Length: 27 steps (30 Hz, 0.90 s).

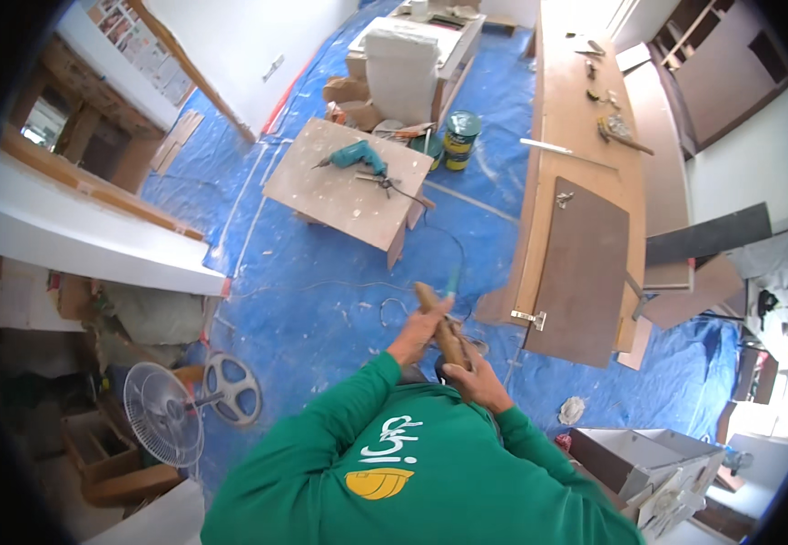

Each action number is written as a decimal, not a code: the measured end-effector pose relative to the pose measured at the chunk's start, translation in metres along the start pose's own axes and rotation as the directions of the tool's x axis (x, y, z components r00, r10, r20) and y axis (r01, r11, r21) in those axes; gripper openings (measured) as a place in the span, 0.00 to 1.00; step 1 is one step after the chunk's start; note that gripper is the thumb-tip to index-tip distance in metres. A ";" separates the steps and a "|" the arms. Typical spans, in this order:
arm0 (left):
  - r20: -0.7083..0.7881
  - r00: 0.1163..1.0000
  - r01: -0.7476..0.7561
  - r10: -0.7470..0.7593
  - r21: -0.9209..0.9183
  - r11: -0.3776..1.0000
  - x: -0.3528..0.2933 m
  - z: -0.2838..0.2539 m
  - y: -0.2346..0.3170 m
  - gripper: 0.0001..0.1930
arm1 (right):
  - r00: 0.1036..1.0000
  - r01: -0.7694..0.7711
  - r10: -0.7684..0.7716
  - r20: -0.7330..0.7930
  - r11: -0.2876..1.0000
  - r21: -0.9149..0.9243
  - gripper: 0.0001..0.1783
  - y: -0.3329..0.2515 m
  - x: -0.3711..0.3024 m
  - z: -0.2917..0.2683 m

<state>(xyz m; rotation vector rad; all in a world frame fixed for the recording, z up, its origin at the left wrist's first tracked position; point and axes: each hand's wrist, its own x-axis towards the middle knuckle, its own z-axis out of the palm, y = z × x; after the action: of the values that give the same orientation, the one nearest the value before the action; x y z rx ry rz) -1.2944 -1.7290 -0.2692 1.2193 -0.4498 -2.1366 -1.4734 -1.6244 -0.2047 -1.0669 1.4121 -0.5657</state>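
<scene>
In front of my green-sleeved body, a long brown wooden-looking piece (449,343) is held in both hands, tilted with its far end to the left. My left hand (419,332) is closed around its upper part. Lower down, my right hand (479,381) grips its near end, thumb along its side. The exact kind of piece does not show. Just beyond my left hand is a blurred teal streak that I cannot make out. Part of a dark object shows under my hands, mostly hidden.
Ahead stands a low board-topped table (330,195) with a teal power drill (358,156), its cord trailing to the floor. Paint cans (460,141) stand behind it. To the right runs a long workbench (585,118) with a brown cabinet door (585,263). A fan (165,413) stands left on blue sheeting (294,318).
</scene>
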 end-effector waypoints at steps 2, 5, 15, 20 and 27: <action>-0.227 0.971 -0.092 0.074 -0.068 0.993 -0.013 -0.015 0.017 0.30 | 0.989 -0.046 0.051 0.138 0.998 -0.044 0.52 -0.035 0.021 0.002; -0.399 0.901 -0.256 0.170 -0.173 0.951 -0.011 -0.052 0.018 0.29 | 0.956 -0.071 0.109 0.273 0.987 -0.144 0.51 -0.077 0.045 0.013; -0.712 0.652 -0.353 0.262 0.020 0.935 -0.037 -0.062 0.039 0.27 | 0.826 -0.103 0.228 0.515 0.960 -0.260 0.25 -0.061 0.109 0.048; -0.538 0.753 -0.477 0.378 -0.051 0.877 -0.075 -0.085 0.028 0.34 | 0.663 -0.387 0.291 0.690 0.922 -0.016 0.14 -0.066 0.130 0.069; -0.615 0.749 -0.186 0.248 0.164 0.969 -0.115 -0.202 -0.028 0.31 | 0.672 -0.378 0.365 0.644 0.917 -0.126 0.18 -0.082 0.225 0.117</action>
<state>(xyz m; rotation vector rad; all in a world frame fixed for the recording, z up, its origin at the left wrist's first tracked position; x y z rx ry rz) -1.0886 -1.6283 -0.3150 1.7474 -0.3637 -1.3956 -1.3081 -1.8244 -0.2680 -0.8038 0.9347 0.1160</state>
